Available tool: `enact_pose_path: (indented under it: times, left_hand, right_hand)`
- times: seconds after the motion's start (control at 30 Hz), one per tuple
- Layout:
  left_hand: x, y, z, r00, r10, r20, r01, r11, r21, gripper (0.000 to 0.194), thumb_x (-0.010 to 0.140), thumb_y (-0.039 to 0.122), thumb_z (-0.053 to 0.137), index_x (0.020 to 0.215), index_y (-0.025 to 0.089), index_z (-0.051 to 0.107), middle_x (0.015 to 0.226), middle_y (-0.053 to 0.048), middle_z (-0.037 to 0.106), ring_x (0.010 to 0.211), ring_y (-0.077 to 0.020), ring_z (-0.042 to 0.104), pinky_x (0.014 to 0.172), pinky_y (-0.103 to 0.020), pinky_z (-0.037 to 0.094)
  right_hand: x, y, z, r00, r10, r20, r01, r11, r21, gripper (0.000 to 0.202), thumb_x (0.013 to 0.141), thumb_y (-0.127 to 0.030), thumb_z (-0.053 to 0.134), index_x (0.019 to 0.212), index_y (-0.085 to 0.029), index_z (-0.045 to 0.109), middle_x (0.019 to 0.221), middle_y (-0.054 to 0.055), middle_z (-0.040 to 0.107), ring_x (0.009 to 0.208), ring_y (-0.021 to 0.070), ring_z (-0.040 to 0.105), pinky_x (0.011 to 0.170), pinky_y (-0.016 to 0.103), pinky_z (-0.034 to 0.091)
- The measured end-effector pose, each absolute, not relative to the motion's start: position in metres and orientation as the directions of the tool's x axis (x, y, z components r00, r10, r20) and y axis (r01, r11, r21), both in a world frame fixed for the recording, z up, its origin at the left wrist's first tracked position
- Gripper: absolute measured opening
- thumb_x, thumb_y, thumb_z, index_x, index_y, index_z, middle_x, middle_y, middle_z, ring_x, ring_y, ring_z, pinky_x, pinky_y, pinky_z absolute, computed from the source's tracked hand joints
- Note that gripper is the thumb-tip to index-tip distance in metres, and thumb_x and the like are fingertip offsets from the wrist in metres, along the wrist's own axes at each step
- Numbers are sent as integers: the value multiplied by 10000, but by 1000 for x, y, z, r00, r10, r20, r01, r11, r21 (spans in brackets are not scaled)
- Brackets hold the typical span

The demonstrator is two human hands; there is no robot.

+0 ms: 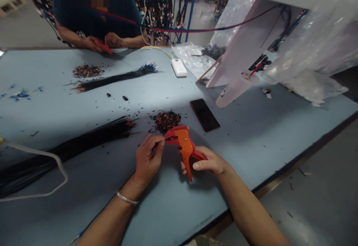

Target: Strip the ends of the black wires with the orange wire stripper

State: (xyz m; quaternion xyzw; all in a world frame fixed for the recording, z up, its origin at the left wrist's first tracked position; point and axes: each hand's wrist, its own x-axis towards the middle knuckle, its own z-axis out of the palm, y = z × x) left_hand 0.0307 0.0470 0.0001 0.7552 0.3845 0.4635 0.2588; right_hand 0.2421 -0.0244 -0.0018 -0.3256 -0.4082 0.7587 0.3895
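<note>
My right hand (208, 161) is wrapped round the handles of a red and orange wire stripper (184, 143), held over the table. Pinched in my left hand (149, 154) is a thin black wire (167, 138), its end at the stripper's jaws. The wire's length trails down beside my left forearm, with a blue bit near its lower end. Just beyond the stripper lies a pile of black and copper scraps (166, 120). A thick bundle of black wires (92, 138) stretches across the left side of the table.
Right of the scraps lies a black phone (205, 114). Farther back are a white power bank (178, 68), a second wire bundle (114, 77) and another scrap pile (87, 71). A person across the table holds a red tool (103, 46). Plastic bags (307, 52) stand at right.
</note>
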Motion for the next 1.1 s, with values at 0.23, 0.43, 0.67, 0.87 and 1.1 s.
enact_pose_path:
  times: [0.23,0.43,0.67,0.87,1.1]
  left_hand:
    - [30,46,-1,303,777,551,339,-629,700,120,901,127,546,815,186,606,681,29,531,600,-94,485,572,-204,376]
    - [30,46,1,298,773,561,334,-635,697,118,895,128,547,810,184,608,670,25,538,587,-97,483,556,-208,378]
    - [30,45,1,285,789,543,329,-613,718,121,894,145,548,800,189,610,656,27,529,574,-100,470,547,-212,372]
    - [32,45,5,238,841,485,320,-540,779,134,889,170,552,768,191,605,633,39,496,546,-93,445,527,-210,351]
    - [31,45,2,205,889,409,283,-454,845,137,888,213,555,770,189,620,643,28,534,579,-104,477,562,-215,384]
  right_hand:
    - [244,-23,-1,-496,848,-184,-284,-359,-889,408,765,-379,763,1020,-91,628,905,97,661,789,189,657,688,306,549]
    - [244,-23,0,-518,838,-172,-246,-338,-908,413,754,-383,776,1011,-99,621,915,93,654,820,183,645,709,298,546]
    - [239,-23,4,-487,859,-158,-237,-304,-923,406,770,-417,761,957,-86,616,859,80,622,740,166,621,613,268,537]
    - [230,-23,6,-449,876,-178,-201,-293,-935,392,790,-461,733,880,-104,598,763,39,594,639,135,583,537,236,514]
    - [227,-24,-1,-412,887,-210,-147,-292,-945,404,799,-495,713,881,-123,580,728,20,586,558,112,551,488,219,483]
